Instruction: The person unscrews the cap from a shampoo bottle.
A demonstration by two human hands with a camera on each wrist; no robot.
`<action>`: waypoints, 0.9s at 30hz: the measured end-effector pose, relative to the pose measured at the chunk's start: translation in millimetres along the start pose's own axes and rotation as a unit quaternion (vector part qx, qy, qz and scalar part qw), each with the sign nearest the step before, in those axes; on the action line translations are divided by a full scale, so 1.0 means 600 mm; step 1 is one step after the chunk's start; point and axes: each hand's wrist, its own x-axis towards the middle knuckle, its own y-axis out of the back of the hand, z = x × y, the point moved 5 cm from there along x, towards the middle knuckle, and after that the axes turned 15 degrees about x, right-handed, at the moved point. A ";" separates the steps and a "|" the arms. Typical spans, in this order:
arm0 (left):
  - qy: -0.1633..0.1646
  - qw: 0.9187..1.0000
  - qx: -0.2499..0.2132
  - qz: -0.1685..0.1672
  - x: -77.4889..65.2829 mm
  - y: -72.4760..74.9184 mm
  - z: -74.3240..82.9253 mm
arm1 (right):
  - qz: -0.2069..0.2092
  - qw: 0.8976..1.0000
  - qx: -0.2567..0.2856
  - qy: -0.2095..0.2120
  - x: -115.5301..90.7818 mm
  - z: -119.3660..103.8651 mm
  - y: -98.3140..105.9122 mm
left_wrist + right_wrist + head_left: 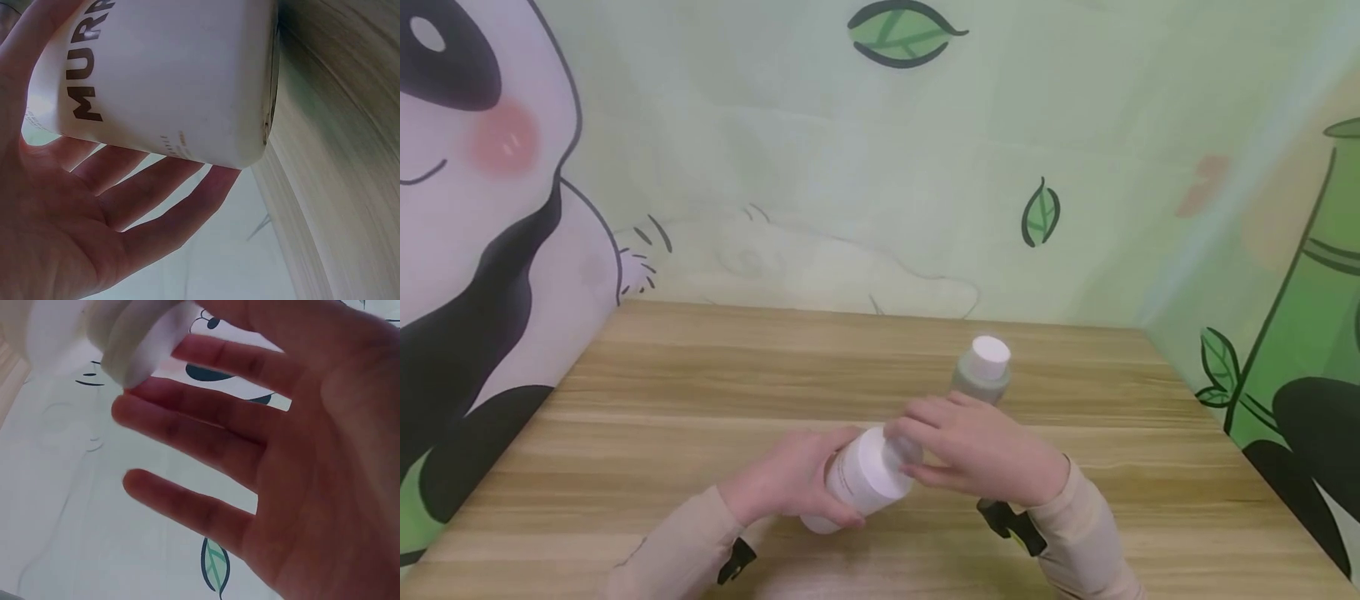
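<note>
Left hand (790, 475) had a tilted white bottle (859, 479) gripped toward the 6 o'clock side of the worktop (715, 367), right hand (977, 454) pinching its cap (900, 456). Greenish bottle (977, 382) stood at its 2 o'clock, btw.

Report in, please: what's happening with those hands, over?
Left hand grips white bottle, tilted. Right hand pinches its cap. Other bottle just beyond right hand, seemingly not in the way.

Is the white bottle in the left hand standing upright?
No, the left hand holds the white bottle tilted, its top toward the right hand.
</note>
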 end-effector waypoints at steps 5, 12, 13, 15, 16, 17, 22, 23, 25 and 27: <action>0.003 1.000 0.000 0.000 -0.001 0.000 -0.001 | -0.002 0.999 0.033 0.012 0.002 -0.003 0.000; 0.004 1.000 -0.002 -0.005 -0.001 -0.001 0.001 | -0.005 0.998 0.058 -0.005 0.000 -0.001 -0.001; 0.003 1.000 -0.002 -0.004 -0.002 -0.001 0.001 | -0.006 0.998 0.060 -0.011 -0.001 0.000 -0.002; 0.001 1.000 0.000 -0.003 -0.002 -0.001 0.002 | -0.009 0.998 0.056 -0.022 -0.002 0.003 -0.003; 0.000 1.000 0.001 -0.002 -0.002 0.000 0.002 | -0.009 0.998 0.053 -0.027 -0.002 0.004 -0.003; -0.001 1.000 0.001 -0.001 -0.002 0.000 0.002 | -0.009 0.998 0.049 -0.030 -0.003 0.005 -0.003; -0.003 1.000 -0.001 0.001 -0.001 -0.002 0.001 | -0.005 0.999 0.019 -0.040 -0.005 0.010 -0.003; -0.002 1.000 -0.001 0.000 -0.001 -0.002 0.001 | -0.006 0.999 0.016 -0.040 -0.006 0.011 -0.003; 0.001 1.000 -0.002 -0.001 -0.001 -0.003 0.000 | -0.007 0.999 0.015 -0.040 -0.006 0.013 -0.004; 0.004 1.000 -0.002 -0.002 -0.001 -0.003 0.000 | -0.007 0.999 0.012 -0.035 -0.005 0.013 -0.004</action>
